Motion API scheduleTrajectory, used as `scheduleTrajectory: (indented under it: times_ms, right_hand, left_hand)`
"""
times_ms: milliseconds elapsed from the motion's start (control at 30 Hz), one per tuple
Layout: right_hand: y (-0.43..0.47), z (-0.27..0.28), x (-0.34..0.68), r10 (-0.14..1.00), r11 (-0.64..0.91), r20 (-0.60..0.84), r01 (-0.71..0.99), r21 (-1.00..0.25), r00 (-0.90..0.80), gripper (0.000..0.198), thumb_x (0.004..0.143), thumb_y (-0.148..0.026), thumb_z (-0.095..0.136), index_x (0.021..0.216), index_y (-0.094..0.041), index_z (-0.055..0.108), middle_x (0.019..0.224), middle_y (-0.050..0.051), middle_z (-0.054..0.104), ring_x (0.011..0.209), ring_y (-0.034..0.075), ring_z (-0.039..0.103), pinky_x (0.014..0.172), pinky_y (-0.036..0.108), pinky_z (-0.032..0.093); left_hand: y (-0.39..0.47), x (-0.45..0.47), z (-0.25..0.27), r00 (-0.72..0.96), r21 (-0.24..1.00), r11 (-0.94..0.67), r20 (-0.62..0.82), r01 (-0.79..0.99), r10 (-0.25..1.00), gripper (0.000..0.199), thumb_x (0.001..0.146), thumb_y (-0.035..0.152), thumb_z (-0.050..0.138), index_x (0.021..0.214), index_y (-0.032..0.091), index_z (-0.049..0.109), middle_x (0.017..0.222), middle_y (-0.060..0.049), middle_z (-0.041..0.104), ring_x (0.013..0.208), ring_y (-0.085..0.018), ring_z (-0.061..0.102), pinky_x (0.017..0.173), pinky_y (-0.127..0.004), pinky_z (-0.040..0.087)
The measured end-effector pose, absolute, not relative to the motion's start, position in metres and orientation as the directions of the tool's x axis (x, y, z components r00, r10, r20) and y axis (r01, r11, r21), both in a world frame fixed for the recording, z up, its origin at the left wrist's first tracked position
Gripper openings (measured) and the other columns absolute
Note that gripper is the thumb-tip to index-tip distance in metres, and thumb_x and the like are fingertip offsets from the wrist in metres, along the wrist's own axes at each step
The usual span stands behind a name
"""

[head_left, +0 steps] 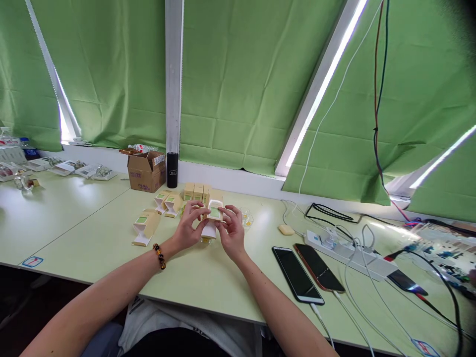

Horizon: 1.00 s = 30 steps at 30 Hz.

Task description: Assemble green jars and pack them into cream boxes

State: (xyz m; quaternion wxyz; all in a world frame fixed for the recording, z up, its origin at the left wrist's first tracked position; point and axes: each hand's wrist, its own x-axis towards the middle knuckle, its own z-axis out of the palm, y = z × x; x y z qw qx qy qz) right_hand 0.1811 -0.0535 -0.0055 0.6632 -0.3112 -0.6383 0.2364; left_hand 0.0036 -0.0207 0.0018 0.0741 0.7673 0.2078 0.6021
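Both my hands grip a small cream box with a green window, held just above the table, its white flap hanging down toward me. My left hand pinches its left side; a beaded bracelet circles that wrist. On the box's right side are the closed fingers of my right hand. Something small and yellowish shows beneath the flap, too hidden to name. Left of my hands lie similar cartons with open flaps, one nearest me. Behind my hands stands a row of small cream boxes. Clear round pieces sit to the right.
A cardboard box and a black cylinder stand at the back. On the right lie a white-framed phone, another phone and a power strip with tangled cables. Packets with glassware line the far left.
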Motion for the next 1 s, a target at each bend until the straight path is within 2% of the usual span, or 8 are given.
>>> scheduleTrajectory:
  times_ms: [167,300,400,500,600,767,900,1000]
  right_hand:
    - [-0.053,-0.006,0.181,0.682,0.713,0.726,0.138,-0.687,0.087,0.033,0.097,-0.032,0.062,0.130,-0.033,0.065,0.138,0.010,0.041,0.091,0.015,0.068,0.083,0.040,0.066]
    - [-0.054,-0.005,0.180,0.624,0.753,0.775,0.186,-0.631,0.103,0.033,0.096,-0.027,0.061,0.128,-0.033,0.067,0.135,0.011,0.042,0.118,0.024,0.061,0.083,0.039,0.067]
    - [-0.056,-0.003,0.180,0.592,0.770,0.799,0.222,-0.599,0.105,0.034,0.096,-0.025,0.061,0.128,-0.033,0.067,0.133,0.011,0.044,0.130,0.027,0.054,0.084,0.038,0.068]
    - [-0.057,0.000,0.180,0.559,0.785,0.825,0.264,-0.561,0.090,0.035,0.096,-0.022,0.060,0.129,-0.030,0.067,0.132,0.012,0.044,0.129,0.025,0.054,0.084,0.038,0.068]
    - [-0.058,0.002,0.182,0.515,0.812,0.853,0.272,-0.517,0.084,0.038,0.095,-0.017,0.060,0.130,-0.030,0.066,0.131,0.011,0.046,0.130,0.025,0.053,0.085,0.038,0.068]
    - [-0.057,0.002,0.184,0.507,0.806,0.856,0.294,-0.513,0.104,0.041,0.094,-0.017,0.062,0.132,-0.030,0.066,0.132,0.012,0.046,0.132,0.026,0.053,0.088,0.040,0.068]
    - [-0.057,0.002,0.185,0.488,0.818,0.865,0.283,-0.500,0.116,0.041,0.094,-0.016,0.062,0.132,-0.030,0.066,0.134,0.012,0.046,0.132,0.027,0.054,0.089,0.041,0.068]
    - [-0.057,0.002,0.184,0.475,0.828,0.873,0.277,-0.487,0.115,0.042,0.093,-0.016,0.062,0.133,-0.030,0.065,0.135,0.013,0.046,0.133,0.028,0.054,0.089,0.042,0.068]
  left_hand:
    - [-0.017,0.004,-0.002,0.192,0.352,-0.910,0.899,0.218,0.394,0.024,0.098,0.020,0.058,0.120,0.024,0.065,0.123,-0.011,0.050,0.100,-0.018,0.061,0.084,-0.037,0.059]
    - [-0.015,0.004,-0.004,0.190,0.336,-0.914,0.905,0.228,0.380,0.023,0.098,0.019,0.058,0.120,0.025,0.063,0.121,-0.011,0.051,0.110,-0.021,0.059,0.090,-0.040,0.058]
    - [-0.016,0.004,-0.003,0.198,0.318,-0.927,0.913,0.196,0.355,0.026,0.098,0.016,0.057,0.121,0.025,0.062,0.122,-0.011,0.049,0.109,-0.020,0.059,0.092,-0.041,0.058]
    - [-0.019,0.003,0.000,0.211,0.320,-0.933,0.913,0.163,0.350,0.029,0.097,0.016,0.057,0.124,0.025,0.060,0.124,-0.011,0.046,0.104,-0.019,0.059,0.090,-0.042,0.058]
    - [-0.025,0.000,0.004,0.256,0.335,-0.932,0.897,0.139,0.360,0.034,0.097,0.020,0.056,0.130,0.025,0.059,0.130,-0.014,0.044,0.116,-0.025,0.055,0.098,-0.049,0.055]
    - [-0.029,-0.004,0.008,0.359,0.343,-0.934,0.863,0.098,0.355,0.048,0.096,0.034,0.057,0.142,0.024,0.051,0.141,-0.018,0.041,0.139,-0.036,0.038,0.109,-0.060,0.046]
    - [-0.028,-0.004,0.007,0.415,0.337,-0.938,0.844,0.082,0.340,0.065,0.091,0.049,0.064,0.148,0.025,0.044,0.144,-0.019,0.040,0.145,-0.040,0.030,0.113,-0.064,0.040]
    - [-0.028,-0.005,0.006,0.437,0.329,-0.940,0.836,0.088,0.333,0.073,0.088,0.048,0.070,0.150,0.025,0.040,0.146,-0.020,0.038,0.146,-0.041,0.028,0.114,-0.066,0.038]
